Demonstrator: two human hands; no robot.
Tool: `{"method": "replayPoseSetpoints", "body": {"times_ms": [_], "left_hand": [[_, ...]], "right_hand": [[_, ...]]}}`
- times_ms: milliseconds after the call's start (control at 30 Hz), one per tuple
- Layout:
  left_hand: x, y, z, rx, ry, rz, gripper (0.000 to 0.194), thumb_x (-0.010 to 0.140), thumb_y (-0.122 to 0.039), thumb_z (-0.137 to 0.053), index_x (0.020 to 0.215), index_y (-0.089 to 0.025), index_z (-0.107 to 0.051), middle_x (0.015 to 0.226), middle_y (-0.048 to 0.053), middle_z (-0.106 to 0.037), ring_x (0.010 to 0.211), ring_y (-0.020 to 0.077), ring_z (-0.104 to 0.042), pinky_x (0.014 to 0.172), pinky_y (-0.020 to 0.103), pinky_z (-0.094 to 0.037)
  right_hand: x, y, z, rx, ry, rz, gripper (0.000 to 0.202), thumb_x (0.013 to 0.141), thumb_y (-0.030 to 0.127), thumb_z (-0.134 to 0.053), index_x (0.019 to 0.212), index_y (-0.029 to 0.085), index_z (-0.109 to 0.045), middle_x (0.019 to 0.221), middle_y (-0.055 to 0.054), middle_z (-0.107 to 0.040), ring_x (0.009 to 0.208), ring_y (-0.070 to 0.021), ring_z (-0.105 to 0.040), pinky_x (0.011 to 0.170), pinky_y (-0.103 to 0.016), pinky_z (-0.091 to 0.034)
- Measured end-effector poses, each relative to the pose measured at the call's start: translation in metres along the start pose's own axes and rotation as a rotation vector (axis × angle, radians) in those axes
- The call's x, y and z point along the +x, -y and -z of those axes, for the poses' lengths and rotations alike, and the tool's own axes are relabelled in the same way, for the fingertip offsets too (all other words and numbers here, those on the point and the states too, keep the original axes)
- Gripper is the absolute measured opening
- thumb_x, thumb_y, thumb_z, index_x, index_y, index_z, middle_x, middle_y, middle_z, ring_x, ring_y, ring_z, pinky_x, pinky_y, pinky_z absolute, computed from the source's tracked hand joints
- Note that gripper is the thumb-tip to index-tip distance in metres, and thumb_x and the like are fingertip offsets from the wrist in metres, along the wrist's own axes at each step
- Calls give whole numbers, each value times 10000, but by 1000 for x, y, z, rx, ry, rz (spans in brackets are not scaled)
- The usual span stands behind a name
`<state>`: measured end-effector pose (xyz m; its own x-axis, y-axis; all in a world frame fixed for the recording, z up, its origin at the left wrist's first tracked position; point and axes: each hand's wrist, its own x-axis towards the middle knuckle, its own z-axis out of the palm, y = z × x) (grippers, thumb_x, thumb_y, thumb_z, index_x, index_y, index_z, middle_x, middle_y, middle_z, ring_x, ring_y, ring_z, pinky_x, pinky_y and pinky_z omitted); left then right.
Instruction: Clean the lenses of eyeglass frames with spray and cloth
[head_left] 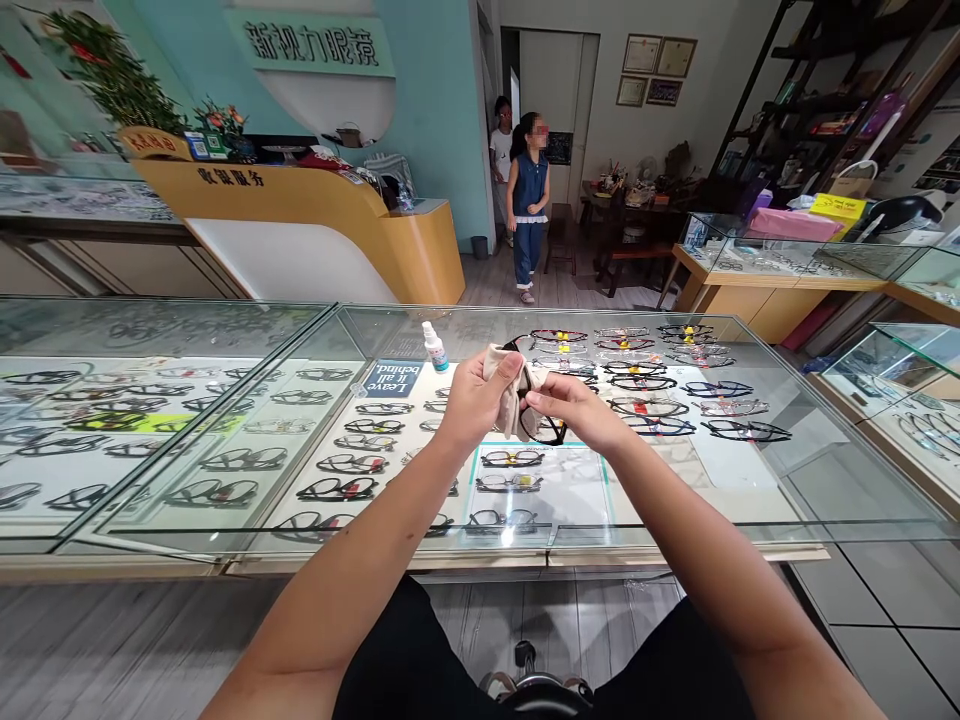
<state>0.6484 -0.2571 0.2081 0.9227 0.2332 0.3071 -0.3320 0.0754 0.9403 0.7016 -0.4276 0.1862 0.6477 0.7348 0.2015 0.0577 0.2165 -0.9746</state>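
Above the glass display case (pixel 660 480), a pair of black-framed eyeglasses (pixel 550 432) is held between my two hands. My left hand (pixel 478 393) is closed around a beige cleaning cloth (pixel 511 408), which is folded against part of the frame. With thumb and fingers, my right hand (pixel 574 405) pinches the glasses near the middle of the frame. One lens rim hangs below my fingers, while the other is hidden by the cloth. A white and blue spray bottle (pixel 434 348) stands upright on the glass, just beyond my left hand.
Rows of eyeglass frames (pixel 352 463) lie inside the case beneath the glass. Another display case (pixel 165 400) adjoins on the left. Beyond stands a wooden service counter (pixel 420 250). Two people, one a person in blue (pixel 529 190), are near the doorway. More showcases (pixel 780 262) are at right.
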Motion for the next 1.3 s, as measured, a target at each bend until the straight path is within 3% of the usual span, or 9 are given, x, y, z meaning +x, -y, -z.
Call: {"method": "replayPoseSetpoints", "body": {"times_ms": [167,400,633,900,1033,1300], "left_hand": [[3,4,4,-59,39,19,693,718,-817,-920,787,-168,-688,606,5,-664,498,114,-597,489,220,-481],[7,5,11,-204,143,65,573,766,-657,-976,924,-159,-741,719,23,-738,593,154,-685,549,243,-540],[5,-2,14,-183,262,96,577,758,-498,-1022,1148,-155,-771,900,58,-811,737,193,-760,670,276,-624],[5,-1,9,-161,225,65,587,614,-400,-1094,1030,-168,-750,812,5,-778,628,137,-697,616,235,-580],[3,1,7,-106,135,25,549,616,-436,-1089,937,-168,-734,743,-23,-730,573,101,-642,571,206,-539],[0,4,-1,-42,18,-25,625,719,-717,-973,809,-186,-655,590,-41,-621,456,88,-525,455,216,-415]], "right_hand": [[0,2,2,-11,-47,26,543,789,716,-924,900,206,-772,939,-29,-772,920,-204,-662,935,-357,-508],[1,8,6,-2,-104,32,511,780,694,-918,825,213,-749,881,-9,-740,850,-179,-582,883,-331,-439],[-2,14,5,99,-99,15,491,740,646,-953,785,214,-726,846,-8,-715,789,-167,-558,812,-315,-433],[0,5,4,110,-64,-3,504,760,664,-956,836,208,-754,899,-27,-744,871,-188,-621,886,-334,-469],[1,-2,1,107,-42,-13,544,762,698,-951,881,203,-761,933,-34,-763,917,-197,-650,917,-341,-490],[1,-5,-4,46,17,-13,609,780,767,-910,917,190,-769,939,-46,-780,922,-211,-680,914,-356,-524]]}}
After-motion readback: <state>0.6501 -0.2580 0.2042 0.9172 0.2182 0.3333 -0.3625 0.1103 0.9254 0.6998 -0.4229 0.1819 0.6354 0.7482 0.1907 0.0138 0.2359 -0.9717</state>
